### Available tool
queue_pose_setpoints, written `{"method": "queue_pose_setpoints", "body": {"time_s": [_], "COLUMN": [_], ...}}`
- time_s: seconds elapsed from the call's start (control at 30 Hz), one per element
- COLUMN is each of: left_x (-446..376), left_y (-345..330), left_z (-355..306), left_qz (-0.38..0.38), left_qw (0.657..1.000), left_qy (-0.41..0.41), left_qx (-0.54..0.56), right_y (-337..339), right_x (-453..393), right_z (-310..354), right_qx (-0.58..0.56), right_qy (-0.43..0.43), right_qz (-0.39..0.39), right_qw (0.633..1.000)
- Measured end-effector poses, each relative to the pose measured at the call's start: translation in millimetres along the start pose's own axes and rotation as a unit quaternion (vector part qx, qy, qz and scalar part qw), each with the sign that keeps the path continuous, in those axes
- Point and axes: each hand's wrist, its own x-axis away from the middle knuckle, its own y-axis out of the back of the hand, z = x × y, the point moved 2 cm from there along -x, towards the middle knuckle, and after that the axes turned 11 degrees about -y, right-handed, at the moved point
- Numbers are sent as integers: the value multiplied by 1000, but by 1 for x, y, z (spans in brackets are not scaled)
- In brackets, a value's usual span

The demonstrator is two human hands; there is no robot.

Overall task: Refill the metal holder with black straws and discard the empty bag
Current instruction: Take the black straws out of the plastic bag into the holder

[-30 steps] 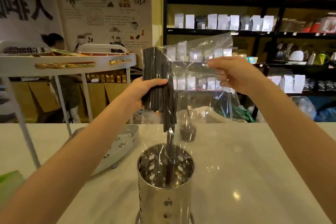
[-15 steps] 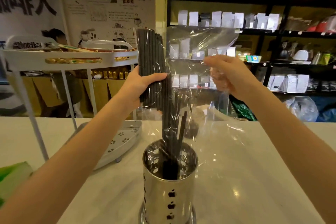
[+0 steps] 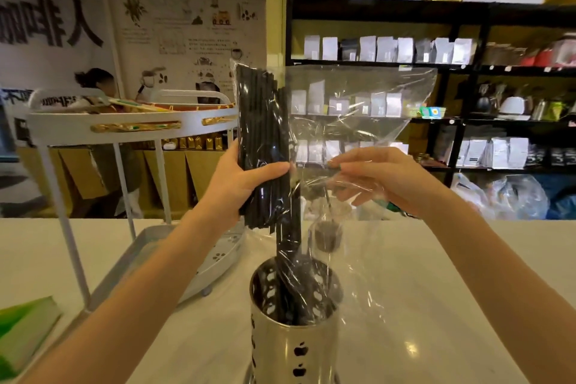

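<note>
While the left hand (image 3: pixel 240 184) clenches the bundle of black straws (image 3: pixel 261 140) inside the clear plastic bag (image 3: pixel 352 121) above the perforated metal holder (image 3: pixel 296 337), some straws hang into it; the right hand (image 3: pixel 383 181) pinches the bag.

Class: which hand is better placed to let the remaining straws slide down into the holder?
Left hand: it grips the black straws through the bag, directly above the metal holder.

One camera only, on the person's head, looking forward and slightly down across the counter (image 3: pixel 436 274); hands and holder (image 3: pixel 296 337) sit close, shelves (image 3: pixel 436 12) far behind.
</note>
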Motion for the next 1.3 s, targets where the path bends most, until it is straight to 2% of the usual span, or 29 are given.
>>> {"method": "queue_pose_setpoints", "body": {"time_s": [0.27,0.67,0.97,1.1,1.3], "left_x": [12,30,34,36,53], "left_y": [-4,-13,-18,-18,-13], "left_z": [1,-4,-19,-17,0], "left_qz": [-1,22,-15,32,178], "left_qw": [999,998,993,994,979], "left_qy": [-32,-35,-61,-38,54], "left_qx": [2,50,99,94,81], "right_y": [-6,-7,-1,-5,4], "right_x": [10,14,17,16,18], "right_z": [-8,-15,-8,-12,-21], "right_qx": [-21,-31,-87,-72,-130], "right_qy": [54,74,97,69,55], "right_qz": [-14,-49,-40,-37,-15], "right_qw": [998,996,991,994,990]}}
